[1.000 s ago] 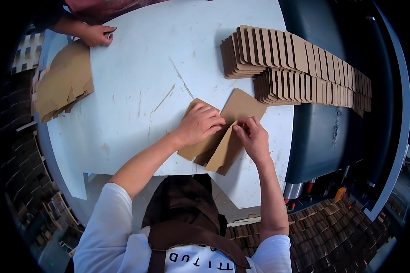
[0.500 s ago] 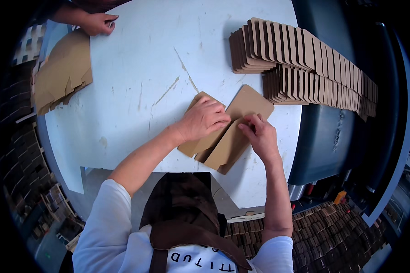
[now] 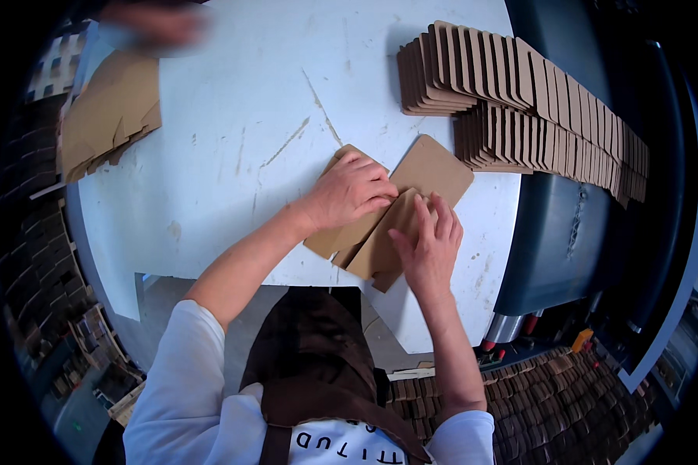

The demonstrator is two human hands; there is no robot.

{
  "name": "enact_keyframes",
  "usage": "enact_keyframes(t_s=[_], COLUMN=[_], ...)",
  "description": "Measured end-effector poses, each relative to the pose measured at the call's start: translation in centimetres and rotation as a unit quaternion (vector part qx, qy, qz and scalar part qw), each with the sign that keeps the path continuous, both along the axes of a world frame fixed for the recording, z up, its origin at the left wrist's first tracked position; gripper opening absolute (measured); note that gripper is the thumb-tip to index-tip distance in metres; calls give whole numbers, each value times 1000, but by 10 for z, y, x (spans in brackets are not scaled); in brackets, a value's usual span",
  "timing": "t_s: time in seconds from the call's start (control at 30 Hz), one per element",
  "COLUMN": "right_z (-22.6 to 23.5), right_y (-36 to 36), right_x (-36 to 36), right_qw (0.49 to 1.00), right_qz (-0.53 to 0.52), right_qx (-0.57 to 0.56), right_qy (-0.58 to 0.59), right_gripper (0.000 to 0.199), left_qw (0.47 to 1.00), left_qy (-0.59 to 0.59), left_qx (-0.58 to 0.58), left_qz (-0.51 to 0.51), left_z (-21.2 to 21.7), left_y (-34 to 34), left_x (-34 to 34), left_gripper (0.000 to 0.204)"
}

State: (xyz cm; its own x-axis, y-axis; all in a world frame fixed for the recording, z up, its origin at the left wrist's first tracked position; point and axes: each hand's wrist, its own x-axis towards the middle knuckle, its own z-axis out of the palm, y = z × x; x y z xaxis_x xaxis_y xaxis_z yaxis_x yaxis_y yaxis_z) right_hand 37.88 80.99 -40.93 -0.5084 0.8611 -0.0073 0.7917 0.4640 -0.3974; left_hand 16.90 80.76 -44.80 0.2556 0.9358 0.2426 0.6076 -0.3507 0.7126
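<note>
Head; left hand [image 3: 349, 194], right hand [image 3: 431, 252] on cardboard [image 3: 436, 169]

The card [image 3: 384, 239] near the worktop's [image 3: 202, 155] front edge is plain tan. The worktop is pale blue with brown scratches. Stacked cards [image 3: 524, 85] across its right edge make brown stripes.

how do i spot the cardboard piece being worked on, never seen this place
On the white table, look near the edge by the brown apron. There the left hand and right hand touch a partly folded cardboard piece. Unlike the overlapping cardboard rows at right and the cardboard pile at left, it lies alone under both hands.
</note>
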Motion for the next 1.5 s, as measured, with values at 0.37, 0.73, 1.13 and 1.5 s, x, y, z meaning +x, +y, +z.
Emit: enact_keyframes(t_s=[0.37, 0.73, 1.13, 1.5], right_z=[-13, -26, -27, -28], right_y=[-44, -46, -46, -46], right_x=[-21, -25, -28, -28], right_qw=[993, 994, 989, 991], right_qz=[-85, -105, -138, -134], right_qx=[-31, -12, -11, -16], right_qy=[77, 30, 46, 9], right_gripper=[82, 81, 78, 67], left_qw=[999, 1000, 1000, 999], left_qy=[10, 2, -7, 23], left_qx=[-34, 2, -11, 0], left_qz=[20, 17, 24, 45], left_z=[6, 1, 0, 0], left_y=[-1, -1, -3, -7], left_x=[1, 0, -4, -3], left_gripper=[10, 11, 12, 12])
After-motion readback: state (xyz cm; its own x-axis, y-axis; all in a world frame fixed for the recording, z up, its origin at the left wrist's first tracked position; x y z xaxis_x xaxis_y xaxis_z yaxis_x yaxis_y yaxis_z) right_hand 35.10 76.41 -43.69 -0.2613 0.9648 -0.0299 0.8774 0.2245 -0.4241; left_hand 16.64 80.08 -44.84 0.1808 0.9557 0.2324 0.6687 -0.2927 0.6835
